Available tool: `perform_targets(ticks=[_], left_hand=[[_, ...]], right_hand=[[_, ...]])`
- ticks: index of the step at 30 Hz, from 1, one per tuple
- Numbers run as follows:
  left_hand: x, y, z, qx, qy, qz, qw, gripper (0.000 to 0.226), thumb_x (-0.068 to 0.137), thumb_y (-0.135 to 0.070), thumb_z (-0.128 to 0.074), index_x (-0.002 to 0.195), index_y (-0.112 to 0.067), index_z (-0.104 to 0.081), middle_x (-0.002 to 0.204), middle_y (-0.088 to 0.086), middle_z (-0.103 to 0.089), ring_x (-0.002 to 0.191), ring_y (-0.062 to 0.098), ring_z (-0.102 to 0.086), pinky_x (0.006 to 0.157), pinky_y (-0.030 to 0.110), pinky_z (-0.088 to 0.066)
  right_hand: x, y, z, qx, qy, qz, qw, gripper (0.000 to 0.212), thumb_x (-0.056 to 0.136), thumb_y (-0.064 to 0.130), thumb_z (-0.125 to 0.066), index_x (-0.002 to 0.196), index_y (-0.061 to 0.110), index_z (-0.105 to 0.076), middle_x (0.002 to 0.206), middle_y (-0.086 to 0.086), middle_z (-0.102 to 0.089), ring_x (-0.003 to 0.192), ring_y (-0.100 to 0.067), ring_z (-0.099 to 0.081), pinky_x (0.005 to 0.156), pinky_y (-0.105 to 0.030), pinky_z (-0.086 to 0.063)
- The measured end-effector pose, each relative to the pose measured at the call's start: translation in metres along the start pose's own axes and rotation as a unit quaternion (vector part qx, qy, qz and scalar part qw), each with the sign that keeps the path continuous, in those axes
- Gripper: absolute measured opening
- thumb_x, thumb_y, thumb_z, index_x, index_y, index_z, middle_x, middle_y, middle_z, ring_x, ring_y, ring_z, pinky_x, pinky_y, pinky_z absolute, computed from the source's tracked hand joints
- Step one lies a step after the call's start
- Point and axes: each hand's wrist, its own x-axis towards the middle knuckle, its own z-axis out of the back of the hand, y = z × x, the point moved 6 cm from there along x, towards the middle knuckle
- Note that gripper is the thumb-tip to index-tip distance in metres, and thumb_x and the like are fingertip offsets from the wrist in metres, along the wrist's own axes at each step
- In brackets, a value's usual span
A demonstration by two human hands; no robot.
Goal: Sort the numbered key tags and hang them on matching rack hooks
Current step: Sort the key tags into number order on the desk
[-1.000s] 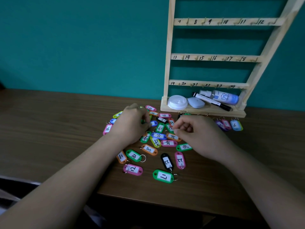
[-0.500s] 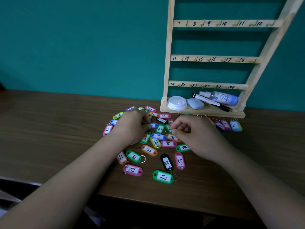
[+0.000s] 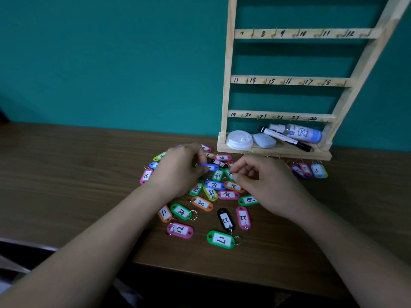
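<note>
Fingers of your left hand (image 3: 178, 172) have just pinched a blue tag (image 3: 210, 167) and tipped it up off the pile (image 3: 213, 192) on the worktop (image 3: 77, 174); your right hand (image 3: 262, 183) stays curled beside it, grip unclear. Next, match it to the rack (image 3: 228, 85).

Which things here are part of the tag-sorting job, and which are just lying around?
Job: loose numbered key tags; blue tag pinched in left hand; wooden rack with numbered hooks.

Lying about, in the rack's bottom tray: white lid, pale oval object, black marker, spray bottle.

Both hands (image 3: 180, 172) (image 3: 264, 181) curled, close together.
</note>
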Motion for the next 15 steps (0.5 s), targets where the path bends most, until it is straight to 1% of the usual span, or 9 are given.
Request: perform_targets(ticks=[3,4,7,10,12,15], left_hand=[[-0.008,-0.016,0.000,-0.049,-0.021,-0.039,0.998,0.016,0.090,-0.023,-0.082,0.087,-0.026,-0.067,0.083,-0.013,-0.071,0.082,0.002,-0.066,0.069,0.013,-0.046],[-0.011,-0.022,-0.001,-0.066,-0.023,-0.050,0.996,0.016,0.090,-0.021,-0.083,0.086,-0.026,-0.068,0.082,-0.013,-0.071,0.082,0.003,-0.066,0.070,0.012,-0.046],[-0.019,-0.034,-0.008,-0.111,-0.006,-0.066,0.992,0.013,0.090,-0.021,-0.082,0.087,-0.027,-0.071,0.082,-0.013,-0.072,0.081,0.002,-0.067,0.072,0.022,-0.052],[-0.024,-0.041,-0.013,-0.129,0.013,-0.070,0.989,0.006,0.093,-0.024,-0.079,0.093,-0.027,-0.074,0.084,-0.012,-0.074,0.082,0.004,-0.068,0.072,0.028,-0.054],[-0.025,-0.044,-0.015,-0.139,0.016,-0.069,0.988,0.004,0.093,-0.026,-0.078,0.095,-0.027,-0.075,0.083,-0.010,-0.073,0.080,0.005,-0.067,0.070,0.025,-0.052],[-0.026,-0.044,-0.014,-0.158,0.016,-0.060,0.985,0.005,0.094,-0.028,-0.079,0.094,-0.027,-0.074,0.082,-0.007,-0.071,0.074,0.005,-0.062,0.063,0.019,-0.046]], right_hand=[[0.002,-0.001,0.000,0.004,-0.007,-0.002,1.000,0.021,0.098,0.031,-0.072,0.118,0.036,-0.070,0.099,0.019,-0.067,0.095,0.008,-0.060,0.078,-0.017,-0.050],[0.002,-0.001,0.000,0.006,-0.008,-0.002,1.000,0.023,0.098,0.033,-0.072,0.120,0.036,-0.069,0.101,0.020,-0.067,0.095,0.008,-0.061,0.080,-0.019,-0.052],[0.001,-0.001,0.001,0.004,-0.005,0.007,1.000,0.021,0.097,0.037,-0.073,0.119,0.036,-0.069,0.101,0.020,-0.068,0.096,0.006,-0.062,0.081,-0.022,-0.053],[-0.003,0.000,0.002,0.007,0.016,0.015,1.000,0.009,0.099,0.033,-0.073,0.107,0.035,-0.072,0.094,0.019,-0.071,0.092,0.006,-0.064,0.078,-0.021,-0.051],[-0.005,0.001,0.003,0.014,0.026,0.019,0.999,0.006,0.098,0.031,-0.073,0.104,0.034,-0.072,0.091,0.017,-0.071,0.090,0.004,-0.066,0.077,-0.024,-0.052],[-0.008,0.002,0.005,0.029,0.038,0.024,0.999,0.009,0.098,0.029,-0.074,0.104,0.035,-0.071,0.089,0.016,-0.071,0.089,0.002,-0.067,0.077,-0.028,-0.053]])
